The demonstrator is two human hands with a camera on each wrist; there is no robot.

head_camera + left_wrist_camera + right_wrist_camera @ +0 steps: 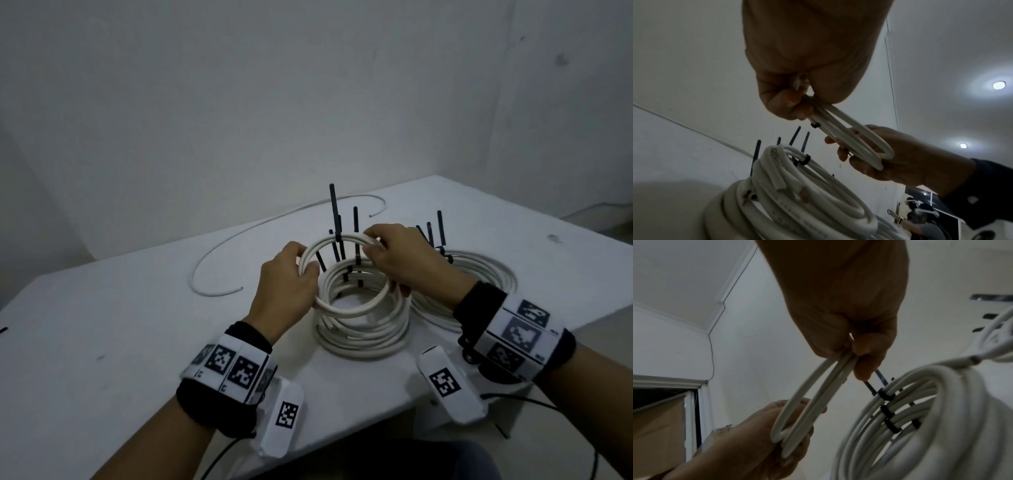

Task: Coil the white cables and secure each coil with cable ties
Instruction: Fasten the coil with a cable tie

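Bare workroom (white table point(102, 342))

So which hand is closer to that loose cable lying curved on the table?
Left. The left hand grips the coil's side facing the loose cable; the right hand holds the coil's opposite side, farther away.

The held coil point(342, 274), the stacked coils point(366, 329) beneath it, the further coil point(479, 274) toward the desk's right edge and the loose cable point(274, 222) near its far edge are all white, on a white desk point(102, 325) before a pale grey wall point(239, 85). The cable ties point(334, 219) standing from the coils are black. Each wrist carries a black band point(212, 407) overlaid with white panels point(236, 366) printed in black-and-white square code patterns.
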